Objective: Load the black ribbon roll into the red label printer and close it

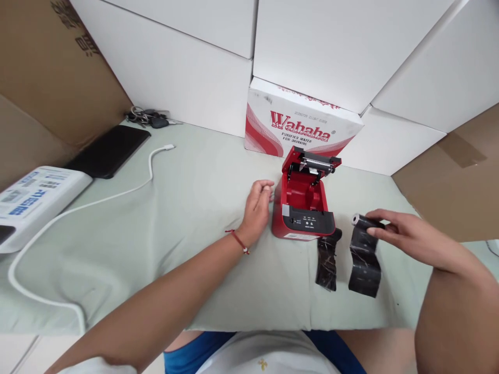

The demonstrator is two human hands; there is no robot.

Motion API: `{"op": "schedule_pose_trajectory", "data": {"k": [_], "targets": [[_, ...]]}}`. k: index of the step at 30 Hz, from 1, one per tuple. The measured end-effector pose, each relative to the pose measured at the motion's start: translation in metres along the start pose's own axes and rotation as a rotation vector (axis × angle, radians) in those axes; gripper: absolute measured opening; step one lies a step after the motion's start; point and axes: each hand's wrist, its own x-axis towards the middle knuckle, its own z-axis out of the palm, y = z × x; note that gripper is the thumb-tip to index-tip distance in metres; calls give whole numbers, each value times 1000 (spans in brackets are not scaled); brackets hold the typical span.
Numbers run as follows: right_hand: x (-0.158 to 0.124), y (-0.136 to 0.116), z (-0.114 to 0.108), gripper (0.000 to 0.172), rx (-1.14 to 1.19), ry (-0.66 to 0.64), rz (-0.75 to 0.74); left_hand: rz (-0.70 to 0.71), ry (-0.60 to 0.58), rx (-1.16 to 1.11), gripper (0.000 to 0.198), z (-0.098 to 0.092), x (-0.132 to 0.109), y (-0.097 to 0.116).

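A small red-and-black label printer stands on the cloth with its lid tilted up and its red inside bare. My left hand rests on the cloth beside the printer's left wall, fingers loosely curled together with nothing in them; whether the fingertips touch the wall I cannot tell. To the right of the printer, my right hand pinches a roll of black film with a pale core. A loose wavy strip hangs from this roll toward me. Between it and the printer lies a second black strip, creased and shiny.
Behind the printer a white-and-red water carton leans on white boxes. At the left are a white device, a black tablet-like slab, keys and a white cable. Brown cardboard borders the right side.
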Motion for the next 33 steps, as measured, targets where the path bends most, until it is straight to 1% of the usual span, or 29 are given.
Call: {"op": "schedule_pose_trajectory", "data": {"k": [1, 2, 3, 4, 6, 8, 10, 12, 14, 16, 17, 18, 20, 21, 22, 23, 24, 25, 27, 29, 31, 33], "targets": [[3, 12, 6, 47, -35, -91, 57, 14, 46, 54, 33, 0, -2, 3], [6, 21, 14, 44, -67, -173, 110, 28, 57, 102, 37, -1, -4, 5], [9, 27, 21, 41, -100, -209, 154, 40, 42, 143, 42, -2, -6, 8], [12, 30, 28, 39, -131, -194, 184, 45, 11, 176, 47, -2, -8, 11], [15, 29, 42, 41, -142, -107, 195, 39, -49, 209, 52, -2, -10, 15], [15, 19, 54, 45, -65, -6, 149, 31, -51, 209, 53, -2, -10, 16], [16, 3, 68, 47, 48, 18, 62, 23, 0, 194, 45, -1, -8, 14], [19, -14, 81, 44, 130, -48, -38, 19, 64, 171, 28, -2, -6, 11], [22, -27, 89, 42, 145, -135, -88, 21, 67, 160, 13, -3, -4, 9], [21, -34, 84, 42, 130, -205, -115, 28, 7, 170, 13, -4, -4, 8], [19, -36, 76, 41, 138, -246, -143, 29, -29, 178, 13, -5, -4, 9], [15, -36, 63, 39, 159, -298, -185, 26, -59, 183, 13, -5, -5, 9], [6, -37, 31, 37, 229, -402, -286, 17, -82, 182, 12, -5, -6, 11], [2, -39, 15, 39, 250, -412, -316, 12, -83, 179, 11, -5, -7, 11], [0, -42, 1, 41, 260, -383, -331, 5, -88, 176, 11, -5, -7, 12], [-1, -48, -10, 44, 264, -327, -334, -2, -96, 172, 10, -5, -7, 13], [2, -57, -15, 46, 262, -248, -328, -9, -105, 167, 10, -5, -7, 13], [7, -68, -16, 47, 251, -162, -319, -17, -115, 162, 10, -5, -6, 14], [23, -93, -7, 43, 183, -2, -304, -32, -133, 152, 10, -4, -6, 14], [41, -121, 11, 40, 27, 88, -293, -41, -140, 146, 10, -4, -5, 13], [56, -146, 26, 39, -154, 94, -235, -45, -139, 141, 10, -4, -4, 12], [65, -165, 34, 35, -304, 48, -156, -46, -136, 135, 10, -4, -4, 11]]}}
